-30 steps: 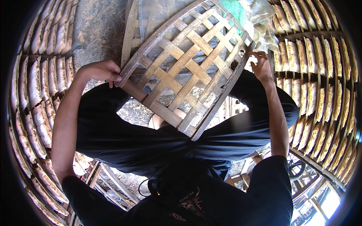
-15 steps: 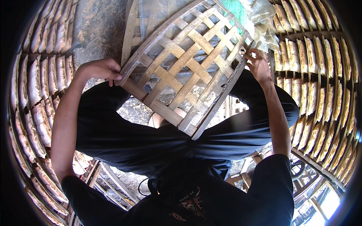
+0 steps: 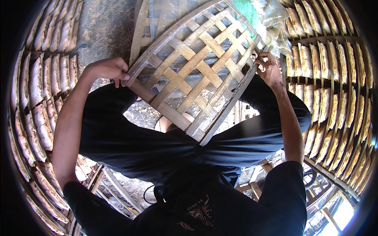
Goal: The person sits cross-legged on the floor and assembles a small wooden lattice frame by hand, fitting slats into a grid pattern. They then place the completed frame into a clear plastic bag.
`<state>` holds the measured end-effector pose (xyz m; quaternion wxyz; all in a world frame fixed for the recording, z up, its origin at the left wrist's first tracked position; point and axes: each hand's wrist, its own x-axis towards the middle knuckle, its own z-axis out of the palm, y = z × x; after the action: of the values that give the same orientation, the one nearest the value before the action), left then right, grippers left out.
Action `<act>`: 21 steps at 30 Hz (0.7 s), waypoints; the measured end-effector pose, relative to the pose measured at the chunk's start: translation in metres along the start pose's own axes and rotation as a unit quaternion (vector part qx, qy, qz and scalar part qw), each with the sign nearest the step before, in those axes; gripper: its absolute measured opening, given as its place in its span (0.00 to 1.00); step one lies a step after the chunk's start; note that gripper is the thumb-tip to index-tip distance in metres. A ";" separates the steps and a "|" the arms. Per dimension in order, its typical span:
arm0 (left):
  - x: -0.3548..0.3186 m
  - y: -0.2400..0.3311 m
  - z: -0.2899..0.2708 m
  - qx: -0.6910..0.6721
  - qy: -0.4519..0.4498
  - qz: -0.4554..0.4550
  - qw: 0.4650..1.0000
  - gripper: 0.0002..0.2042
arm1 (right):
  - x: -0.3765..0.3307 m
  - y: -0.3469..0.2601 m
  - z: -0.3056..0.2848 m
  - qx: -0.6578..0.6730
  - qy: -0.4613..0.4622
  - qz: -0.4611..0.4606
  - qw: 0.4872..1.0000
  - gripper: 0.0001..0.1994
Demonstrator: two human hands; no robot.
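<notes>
A woven bamboo lattice rack (image 3: 209, 75) with a wooden rim lies tilted across my crossed legs, its near corner against my lap. My left hand (image 3: 107, 70) is closed on its left corner, thumb and fingers pinching the rim. At the right edge my right hand (image 3: 269, 71) is bent with thumb and forefinger brought together by the rim. Whether something small sits between those fingertips is too fine to make out. Clear plastic sheeting (image 3: 167, 13) shows beyond the rack and through its gaps.
Racks of pale, browned strips (image 3: 44, 80) curve along my left, and similar racks (image 3: 325, 59) stand on my right. Another wooden frame (image 3: 138, 33) lies behind the rack I hold. Crumpled clear plastic (image 3: 273, 19) and green plastic (image 3: 247, 11) are at the far right.
The rack has shifted very slightly, its left corner a little to the right along with my left hand. My right hand's fingers have moved slightly at the rim.
</notes>
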<state>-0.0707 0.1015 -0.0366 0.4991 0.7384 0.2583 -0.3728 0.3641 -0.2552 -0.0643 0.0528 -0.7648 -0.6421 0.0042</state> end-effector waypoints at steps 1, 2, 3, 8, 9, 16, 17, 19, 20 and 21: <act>0.000 0.000 0.000 -0.002 0.004 -0.001 1.000 0.08 | 0.000 0.000 0.000 -0.007 0.012 -0.012 1.000 0.15; 0.001 0.000 0.001 -0.004 0.009 -0.001 1.000 0.08 | -0.001 -0.001 -0.001 -0.013 0.025 -0.025 0.999 0.15; 0.001 0.000 0.001 -0.006 0.013 -0.002 1.000 0.08 | -0.001 -0.001 -0.001 -0.006 0.025 -0.022 0.999 0.14; 0.000 0.003 0.002 -0.021 0.020 -0.014 0.999 0.08 | -0.002 -0.003 0.000 0.025 0.029 -0.004 0.999 0.14; 0.000 0.003 0.002 -0.023 0.022 -0.017 0.999 0.08 | -0.002 -0.003 0.001 0.026 0.031 -0.004 0.999 0.14; -0.001 0.006 0.003 -0.021 0.029 -0.019 0.999 0.09 | -0.010 -0.002 0.007 0.010 0.044 -0.039 0.998 0.14; -0.001 0.004 0.004 -0.023 0.029 -0.020 0.999 0.09 | -0.009 -0.004 0.006 0.006 0.040 -0.045 0.998 0.14; 0.001 0.002 0.004 -0.028 0.030 -0.019 0.999 0.09 | -0.010 -0.005 0.007 0.003 0.037 -0.047 0.998 0.14; 0.003 0.000 0.004 -0.030 0.029 -0.016 0.999 0.09 | -0.010 -0.005 0.007 0.002 0.036 -0.048 0.998 0.15; 0.004 -0.002 0.004 -0.033 0.029 -0.014 0.999 0.09 | -0.011 -0.005 0.007 0.003 0.030 -0.048 0.998 0.15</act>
<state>-0.0709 0.0988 -0.0412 0.5101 0.7286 0.2950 -0.3491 0.3568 -0.2646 -0.0712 0.0748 -0.7329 -0.6759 -0.0192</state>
